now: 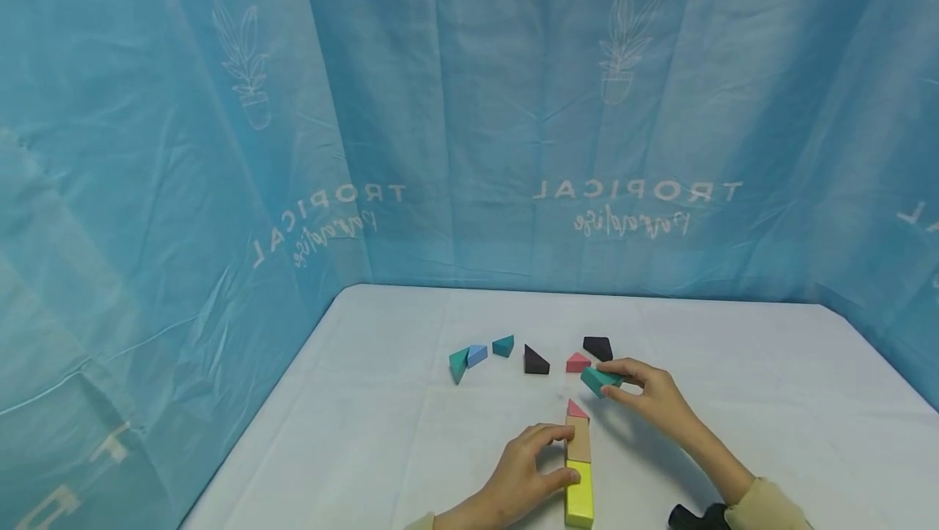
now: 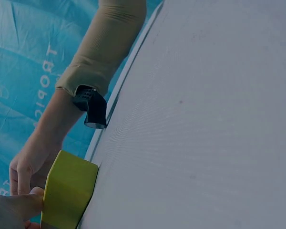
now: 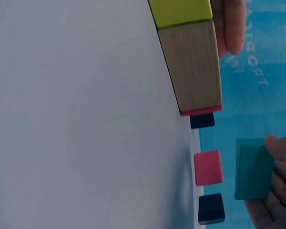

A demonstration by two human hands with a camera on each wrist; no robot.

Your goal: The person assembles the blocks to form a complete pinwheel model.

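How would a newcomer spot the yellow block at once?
In the head view, look on the white table for the left hand. It touches the yellow block, nearest the bottom edge, end to end with the wood-coloured block. No other piece in view is yellow.

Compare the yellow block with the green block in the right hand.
The yellow block looks longer than the green block. The yellow block rests on the table against the wooden block; the green block is lifted clear. The left hand touches the yellow block; the right hand pinches the green block. Both are plain-coloured.
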